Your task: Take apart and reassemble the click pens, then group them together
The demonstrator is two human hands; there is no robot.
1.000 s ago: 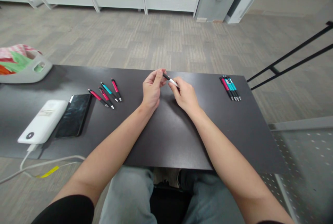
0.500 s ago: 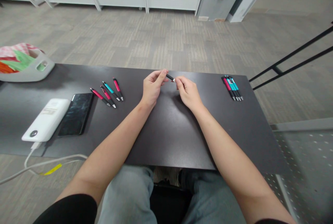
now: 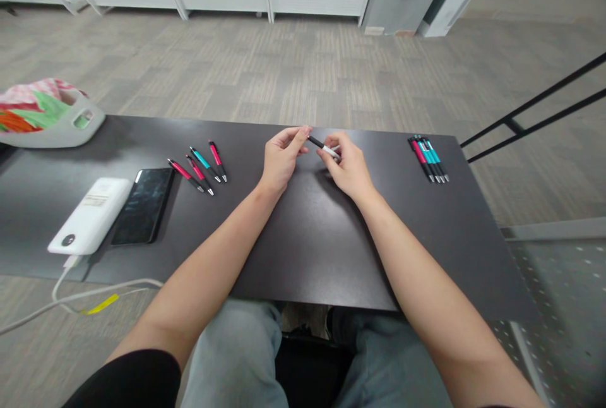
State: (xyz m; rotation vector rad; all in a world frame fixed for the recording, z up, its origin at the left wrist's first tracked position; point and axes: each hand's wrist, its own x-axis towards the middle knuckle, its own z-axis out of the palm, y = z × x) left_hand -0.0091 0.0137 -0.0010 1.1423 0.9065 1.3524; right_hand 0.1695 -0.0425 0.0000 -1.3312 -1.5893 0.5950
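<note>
Both my hands meet above the far middle of the dark table (image 3: 307, 237). My left hand (image 3: 280, 159) pinches the black end of a pen (image 3: 323, 146) between thumb and fingers. My right hand (image 3: 349, 165) is closed round the pen's other, white part. To the left lie several loose red and teal pens (image 3: 199, 167), side by side. A tight bundle of red and teal pens (image 3: 428, 158) lies near the table's far right corner.
A white power bank (image 3: 89, 215) with a cable and a black phone (image 3: 143, 204) lie at the left. A grey basket (image 3: 47, 119) with coloured cloth stands at the far left edge. Black rails (image 3: 534, 114) run at the right.
The hands stay together on the pen. My right hand slid up over its white part half a second ago, then drew back, and more white shows again. The view drifted slightly.
</note>
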